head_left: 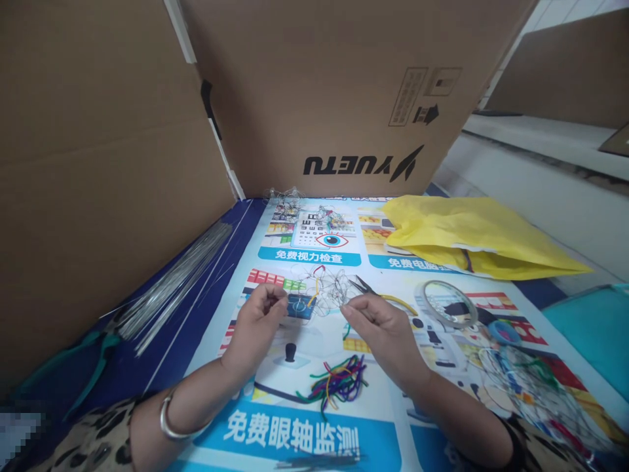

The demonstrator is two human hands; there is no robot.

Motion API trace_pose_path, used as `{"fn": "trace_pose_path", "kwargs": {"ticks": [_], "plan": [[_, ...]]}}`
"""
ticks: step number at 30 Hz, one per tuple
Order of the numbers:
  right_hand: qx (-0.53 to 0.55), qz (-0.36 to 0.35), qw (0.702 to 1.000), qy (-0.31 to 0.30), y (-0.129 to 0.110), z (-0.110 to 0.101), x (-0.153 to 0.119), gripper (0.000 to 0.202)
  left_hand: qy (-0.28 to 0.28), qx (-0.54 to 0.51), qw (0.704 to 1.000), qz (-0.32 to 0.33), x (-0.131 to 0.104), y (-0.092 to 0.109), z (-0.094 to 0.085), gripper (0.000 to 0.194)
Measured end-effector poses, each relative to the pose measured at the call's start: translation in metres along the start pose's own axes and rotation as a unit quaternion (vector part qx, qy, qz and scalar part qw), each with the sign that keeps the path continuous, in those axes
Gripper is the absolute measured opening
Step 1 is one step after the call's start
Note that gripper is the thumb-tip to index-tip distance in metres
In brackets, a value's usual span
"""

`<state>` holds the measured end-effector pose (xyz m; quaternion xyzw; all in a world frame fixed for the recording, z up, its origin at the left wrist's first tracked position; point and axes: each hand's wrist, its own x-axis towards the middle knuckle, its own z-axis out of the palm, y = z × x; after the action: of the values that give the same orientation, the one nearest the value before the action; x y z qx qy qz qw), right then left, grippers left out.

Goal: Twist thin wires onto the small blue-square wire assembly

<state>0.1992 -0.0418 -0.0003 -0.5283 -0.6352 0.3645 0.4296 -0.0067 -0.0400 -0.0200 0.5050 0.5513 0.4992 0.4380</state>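
Note:
Between my two hands is a tangle of thin bent wire (331, 288), with a red bit and a yellow bit of cord in it. My left hand (263, 318) pinches the wire's left side between thumb and curled fingers. On the right side, my right hand (381, 324) is closed in a pinch on the same wire. Black-nosed pliers (362, 286) with yellow handles lie just behind my right hand. A small heap of coloured cords (339, 382), purple, green, red and yellow, rests on the printed sheet nearer to me.
Straight wires (171, 282) and teal-handled pliers (88, 360) lie at left. A tape roll (449, 304), tangled wire and cords (535, 393) and a yellow bag (472, 229) are at right. Cardboard (319, 85) stands behind, with more wire shapes (289, 203) at its foot.

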Motion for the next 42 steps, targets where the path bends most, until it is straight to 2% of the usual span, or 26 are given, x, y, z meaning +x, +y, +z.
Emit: {"fn": "trace_pose_path", "kwargs": {"ticks": [8, 19, 38, 42], "plan": [[0.038, 0.019, 0.999, -0.018, -0.004, 0.001, 0.000, 0.024, 0.031, -0.003, 0.999, -0.011, 0.002, 0.000, 0.002, 0.012], [0.055, 0.017, 0.998, -0.027, 0.001, 0.006, -0.003, 0.023, 0.035, 0.004, 0.999, -0.033, 0.005, 0.001, 0.000, 0.015], [0.044, 0.016, 0.998, -0.048, 0.008, 0.008, -0.005, 0.024, 0.018, -0.051, 0.998, -0.008, 0.003, 0.004, 0.000, 0.011], [0.040, 0.010, 0.998, -0.043, 0.006, 0.008, -0.006, 0.024, 0.033, -0.037, 0.999, 0.001, 0.003, 0.004, 0.001, 0.014]]}}
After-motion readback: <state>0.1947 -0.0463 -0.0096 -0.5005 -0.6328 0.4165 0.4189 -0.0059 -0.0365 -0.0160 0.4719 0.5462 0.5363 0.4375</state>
